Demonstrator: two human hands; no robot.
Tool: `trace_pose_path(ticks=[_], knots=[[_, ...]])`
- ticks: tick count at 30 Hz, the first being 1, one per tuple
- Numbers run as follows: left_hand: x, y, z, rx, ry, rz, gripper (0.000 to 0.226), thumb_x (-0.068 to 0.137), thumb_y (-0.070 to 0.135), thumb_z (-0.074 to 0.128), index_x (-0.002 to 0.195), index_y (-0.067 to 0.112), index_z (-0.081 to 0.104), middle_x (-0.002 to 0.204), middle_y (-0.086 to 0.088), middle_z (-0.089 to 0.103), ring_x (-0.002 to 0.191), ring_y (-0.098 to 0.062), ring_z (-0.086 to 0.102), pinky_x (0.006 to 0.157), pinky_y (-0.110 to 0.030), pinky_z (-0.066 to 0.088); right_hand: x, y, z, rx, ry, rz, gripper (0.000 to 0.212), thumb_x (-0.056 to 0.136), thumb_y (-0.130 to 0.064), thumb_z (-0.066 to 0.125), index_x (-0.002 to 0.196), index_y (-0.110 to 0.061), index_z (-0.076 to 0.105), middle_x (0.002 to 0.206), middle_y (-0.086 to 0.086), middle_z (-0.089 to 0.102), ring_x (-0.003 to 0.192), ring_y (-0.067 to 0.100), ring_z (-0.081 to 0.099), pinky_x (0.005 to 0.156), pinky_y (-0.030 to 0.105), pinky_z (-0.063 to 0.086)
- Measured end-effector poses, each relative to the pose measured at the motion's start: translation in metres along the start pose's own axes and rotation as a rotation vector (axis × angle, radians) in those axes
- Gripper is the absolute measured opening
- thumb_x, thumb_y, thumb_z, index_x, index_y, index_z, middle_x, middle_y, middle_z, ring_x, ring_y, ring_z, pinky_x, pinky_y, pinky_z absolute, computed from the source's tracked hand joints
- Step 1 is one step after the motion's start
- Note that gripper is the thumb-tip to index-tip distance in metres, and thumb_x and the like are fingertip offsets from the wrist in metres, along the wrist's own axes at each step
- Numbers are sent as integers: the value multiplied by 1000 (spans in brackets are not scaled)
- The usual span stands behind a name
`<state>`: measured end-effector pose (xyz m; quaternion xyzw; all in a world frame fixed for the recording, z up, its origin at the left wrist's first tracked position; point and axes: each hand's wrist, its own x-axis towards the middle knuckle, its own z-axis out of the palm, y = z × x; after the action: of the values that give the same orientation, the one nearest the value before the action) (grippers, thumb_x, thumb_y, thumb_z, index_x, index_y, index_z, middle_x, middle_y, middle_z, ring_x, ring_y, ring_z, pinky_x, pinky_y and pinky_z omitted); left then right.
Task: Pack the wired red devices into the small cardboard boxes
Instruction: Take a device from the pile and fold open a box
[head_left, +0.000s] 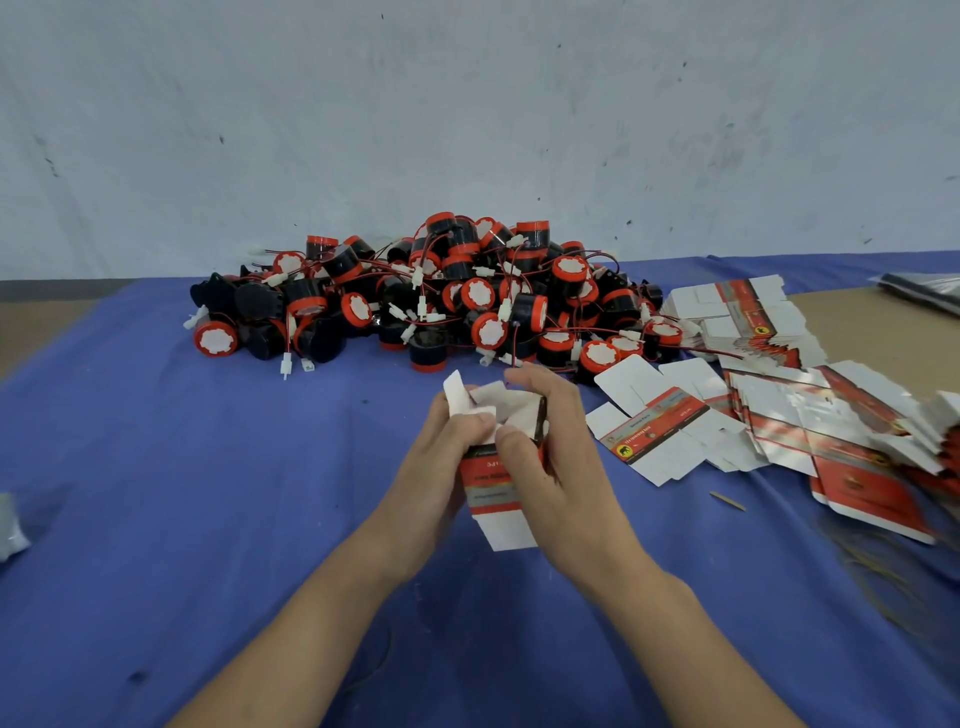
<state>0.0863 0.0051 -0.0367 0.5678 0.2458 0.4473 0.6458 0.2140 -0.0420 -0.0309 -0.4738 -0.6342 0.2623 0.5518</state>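
A small red and white cardboard box (493, 488) is held between both hands at the middle of the blue cloth, its white top flaps standing open. My left hand (447, 457) grips its left side, thumb on a flap. My right hand (545, 447) wraps the right side, fingers curled over the top edge. A large pile of red and black wired devices (441, 296) with white connectors lies just beyond the hands. I cannot tell what is inside the box.
Flat unfolded box blanks (654, 431) lie to the right, with bigger stacks of flat boxes (743, 317) behind them and at the far right. A blue cloth (208, 493) covers the table. A white wall stands behind. A small stick (727, 501) lies on the cloth.
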Motion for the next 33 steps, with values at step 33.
trace_pose_path(ticks=[33], knots=[[3, 0, -6, -98, 20, -126, 51, 84, 33, 67, 132, 19, 55, 110, -5, 74, 96, -21, 72, 74, -30, 59, 2, 10, -21, -535, -118, -81, 88, 81, -78, 48, 148, -53, -4, 134, -26, 31, 124, 0, 39, 99, 25, 43]])
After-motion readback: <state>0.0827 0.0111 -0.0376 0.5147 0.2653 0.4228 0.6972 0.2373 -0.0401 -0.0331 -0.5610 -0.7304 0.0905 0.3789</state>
